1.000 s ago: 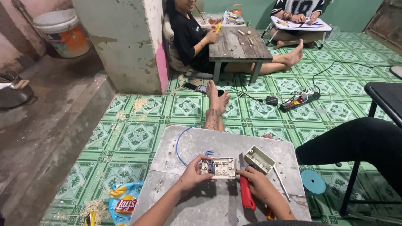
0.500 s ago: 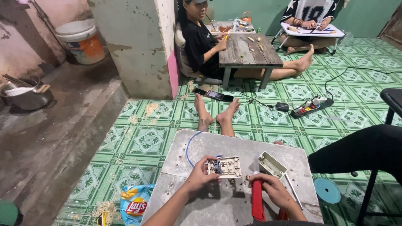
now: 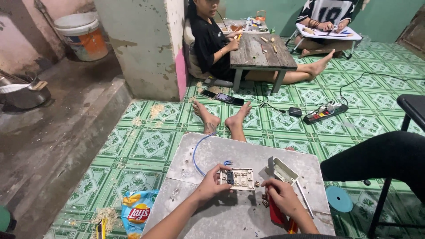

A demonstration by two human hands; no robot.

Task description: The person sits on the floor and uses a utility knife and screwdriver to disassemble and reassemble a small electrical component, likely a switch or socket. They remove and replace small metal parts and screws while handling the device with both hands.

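My left hand (image 3: 211, 185) grips the left edge of a cream switch plate (image 3: 239, 179) that lies on a grey board (image 3: 221, 155) over my lap. A blue wire (image 3: 197, 152) loops from the plate across the board. My right hand (image 3: 280, 196) is closed around a red-handled tool (image 3: 277, 215), close to the plate's right end. A cream plastic box (image 3: 280, 170) lies just above that hand, and a thin metal rod (image 3: 304, 198) lies to its right. My bare feet (image 3: 223, 118) stick out past the board's far edge.
A blue crisp bag (image 3: 138, 213) lies on the green patterned floor left of the board. Two other people sit at the back by a low wooden table (image 3: 261, 52) and a white tray (image 3: 325, 31). A power strip (image 3: 325, 111), a phone (image 3: 227, 98), a bucket (image 3: 83, 35) and a black chair (image 3: 414, 108) stand around.
The view has tilted down and nearer to the board. My right hand has shifted up along the red tool towards the switch plate. My left hand keeps its hold.
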